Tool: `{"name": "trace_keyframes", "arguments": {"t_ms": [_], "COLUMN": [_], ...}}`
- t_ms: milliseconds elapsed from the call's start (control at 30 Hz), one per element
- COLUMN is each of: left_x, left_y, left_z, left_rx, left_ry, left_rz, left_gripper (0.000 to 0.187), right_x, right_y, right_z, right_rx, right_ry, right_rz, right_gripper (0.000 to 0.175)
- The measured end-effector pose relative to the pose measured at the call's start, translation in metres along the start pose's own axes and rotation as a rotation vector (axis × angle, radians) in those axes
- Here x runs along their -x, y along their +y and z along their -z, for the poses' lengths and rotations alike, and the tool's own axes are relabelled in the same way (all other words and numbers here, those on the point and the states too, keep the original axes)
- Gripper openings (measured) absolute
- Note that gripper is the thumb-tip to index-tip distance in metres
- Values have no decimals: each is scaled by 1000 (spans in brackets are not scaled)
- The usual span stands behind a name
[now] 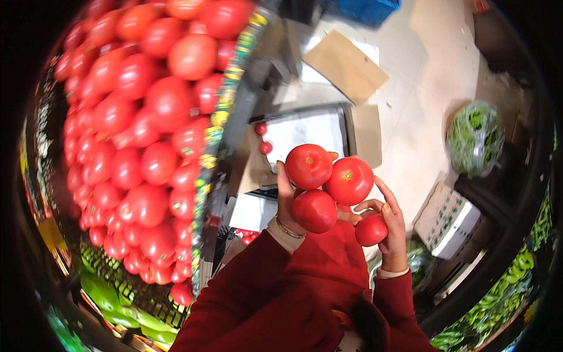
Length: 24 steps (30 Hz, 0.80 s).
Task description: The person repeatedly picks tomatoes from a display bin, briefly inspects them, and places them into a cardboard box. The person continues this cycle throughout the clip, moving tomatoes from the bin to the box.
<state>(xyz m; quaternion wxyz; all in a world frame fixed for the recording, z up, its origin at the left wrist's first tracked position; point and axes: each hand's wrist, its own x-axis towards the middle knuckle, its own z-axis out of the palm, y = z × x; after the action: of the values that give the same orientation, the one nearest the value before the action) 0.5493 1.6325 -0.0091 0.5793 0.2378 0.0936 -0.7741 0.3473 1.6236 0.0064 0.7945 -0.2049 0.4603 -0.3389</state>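
Three large red tomatoes rest together on my left hand (286,200): an upper-left tomato (309,166), an upper-right tomato (350,181) and a lower tomato (314,211). Their bulk hides most of the palm. My right hand (391,224) holds a smaller tomato (371,230) between thumb and fingers, just to the right of the other three. Below both hands stands an open cardboard box (367,134) with a white lining (303,136). Two small tomatoes (263,138) lie inside at its left edge.
A heaped display of tomatoes (145,127) fills the left, edged by a yellow-green trim strip (220,114). Green vegetables (110,299) lie below it. On the right are a plastic-wrapped bundle of greens (475,138), a white carton (448,220) and a shelf of leafy greens (497,303). A blue crate (365,11) stands at the top.
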Motion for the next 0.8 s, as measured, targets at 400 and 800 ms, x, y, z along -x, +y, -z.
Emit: {"name": "trace_keyframes", "arguments": {"t_ms": [400, 800], "left_x": [153, 324], "left_y": [165, 384], "left_z": [-130, -27], "left_rx": [48, 176], "left_ry": [-110, 196], "left_rz": [-585, -1414], "left_gripper": [84, 74], "right_x": [33, 34], "right_y": [-39, -40], "right_z": [-96, -152], "right_rx": [98, 274], "right_ry": [-204, -269], "right_rz": [87, 20], "right_gripper": [57, 47]}}
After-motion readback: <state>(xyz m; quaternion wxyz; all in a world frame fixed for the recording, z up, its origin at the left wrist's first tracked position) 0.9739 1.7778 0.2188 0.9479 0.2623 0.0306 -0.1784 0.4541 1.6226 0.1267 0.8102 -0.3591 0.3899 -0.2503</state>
